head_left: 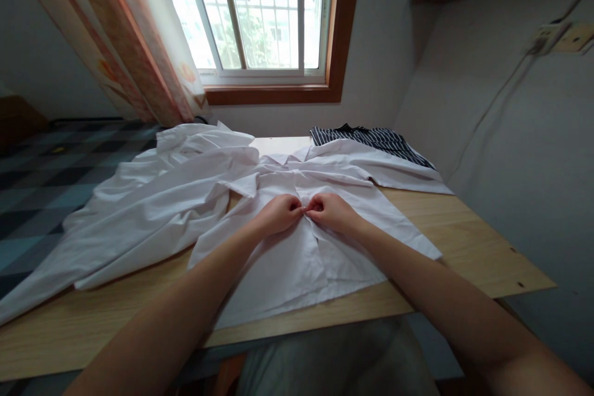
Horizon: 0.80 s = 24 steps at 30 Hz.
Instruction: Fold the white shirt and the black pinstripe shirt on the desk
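Note:
A white shirt [288,266] lies spread on the wooden board, its collar toward the window and its hem near the board's front edge. My left hand [281,213] and my right hand [330,211] meet at the middle of its front, both pinching the cloth at the placket with fingertips nearly touching. Any button between the fingers is too small to make out. One sleeve of the shirt stretches to the right.
More white clothing [153,198] is heaped at the left, partly over the board [468,241]. A black striped garment [371,139] lies at the back right. Beyond are a checked bed [28,198], a curtain [134,31], a window and a wall with a cable [492,99].

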Motion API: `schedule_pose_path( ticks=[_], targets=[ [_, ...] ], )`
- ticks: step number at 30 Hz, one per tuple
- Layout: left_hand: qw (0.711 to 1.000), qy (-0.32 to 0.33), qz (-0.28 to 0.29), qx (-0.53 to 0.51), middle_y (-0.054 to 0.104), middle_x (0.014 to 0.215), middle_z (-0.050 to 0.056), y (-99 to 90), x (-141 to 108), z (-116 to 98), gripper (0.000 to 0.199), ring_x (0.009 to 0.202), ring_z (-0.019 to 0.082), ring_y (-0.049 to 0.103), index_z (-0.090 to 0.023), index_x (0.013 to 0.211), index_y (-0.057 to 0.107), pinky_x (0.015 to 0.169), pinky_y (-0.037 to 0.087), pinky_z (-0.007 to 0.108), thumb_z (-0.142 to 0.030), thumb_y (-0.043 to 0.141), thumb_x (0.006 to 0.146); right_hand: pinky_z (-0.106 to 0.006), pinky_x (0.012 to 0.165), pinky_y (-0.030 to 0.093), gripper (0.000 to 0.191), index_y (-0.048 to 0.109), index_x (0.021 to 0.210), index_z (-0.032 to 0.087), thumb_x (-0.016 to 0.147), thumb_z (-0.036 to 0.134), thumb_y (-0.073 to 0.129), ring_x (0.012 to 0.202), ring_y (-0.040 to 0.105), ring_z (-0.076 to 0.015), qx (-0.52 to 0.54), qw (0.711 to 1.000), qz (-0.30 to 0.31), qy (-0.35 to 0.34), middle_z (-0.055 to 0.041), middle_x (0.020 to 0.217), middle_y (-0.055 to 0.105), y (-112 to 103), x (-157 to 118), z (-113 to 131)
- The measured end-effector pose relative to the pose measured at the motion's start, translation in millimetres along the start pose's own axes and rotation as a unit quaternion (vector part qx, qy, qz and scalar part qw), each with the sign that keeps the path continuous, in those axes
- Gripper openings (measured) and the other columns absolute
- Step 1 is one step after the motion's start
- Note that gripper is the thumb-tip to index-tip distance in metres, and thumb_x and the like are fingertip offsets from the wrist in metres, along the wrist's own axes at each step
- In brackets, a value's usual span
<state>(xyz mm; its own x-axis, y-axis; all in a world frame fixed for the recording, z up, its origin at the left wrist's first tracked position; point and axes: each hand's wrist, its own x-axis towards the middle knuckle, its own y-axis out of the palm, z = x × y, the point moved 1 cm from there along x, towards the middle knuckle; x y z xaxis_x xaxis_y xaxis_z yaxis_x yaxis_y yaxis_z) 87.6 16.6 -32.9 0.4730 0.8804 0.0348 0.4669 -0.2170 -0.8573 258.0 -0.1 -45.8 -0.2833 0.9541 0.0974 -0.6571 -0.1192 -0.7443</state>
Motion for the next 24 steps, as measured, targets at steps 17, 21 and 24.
schedule_pose_path(
  ticks=[17,21,24],
  targets=[
    [0.999,-0.022,-0.012,-0.036,0.054,0.058,-0.002,-1.1,-2.0,-2.4,0.027,0.059,0.014,0.045,-0.019,0.058,0.054,0.056,0.029,0.028,-0.035,0.051,0.079,-0.025,0.058,0.030,0.026,0.062,0.068,0.016,0.090,0.024,0.051,0.061,0.051,-0.0128,0.014,0.998,0.042,-0.033,-0.0003,0.064,0.061,-8.9,0.6,0.7],
    [0.998,-0.020,-0.024,-0.062,0.053,0.058,-0.002,-1.1,-0.9,-1.2,0.025,0.059,0.014,0.045,-0.019,0.058,0.054,0.057,0.030,0.027,-0.033,0.051,0.078,-0.026,0.061,0.031,0.025,0.063,0.076,0.017,0.094,0.027,0.050,0.069,0.054,-0.0149,-0.038,0.999,0.019,-0.033,-0.0043,0.077,0.067,-7.8,-1.0,4.5],
    [0.996,-0.020,-0.028,-0.086,0.053,0.057,-0.002,0.3,0.3,-0.2,0.028,0.059,0.014,0.045,-0.019,0.058,0.054,0.057,0.031,0.027,-0.038,0.052,0.078,-0.026,0.066,0.033,0.024,0.064,0.084,0.017,0.097,0.027,0.046,0.078,0.057,-0.0167,-0.091,0.995,0.019,-0.045,-0.0067,0.089,0.070,-6.8,-2.8,7.2]
  ],
)
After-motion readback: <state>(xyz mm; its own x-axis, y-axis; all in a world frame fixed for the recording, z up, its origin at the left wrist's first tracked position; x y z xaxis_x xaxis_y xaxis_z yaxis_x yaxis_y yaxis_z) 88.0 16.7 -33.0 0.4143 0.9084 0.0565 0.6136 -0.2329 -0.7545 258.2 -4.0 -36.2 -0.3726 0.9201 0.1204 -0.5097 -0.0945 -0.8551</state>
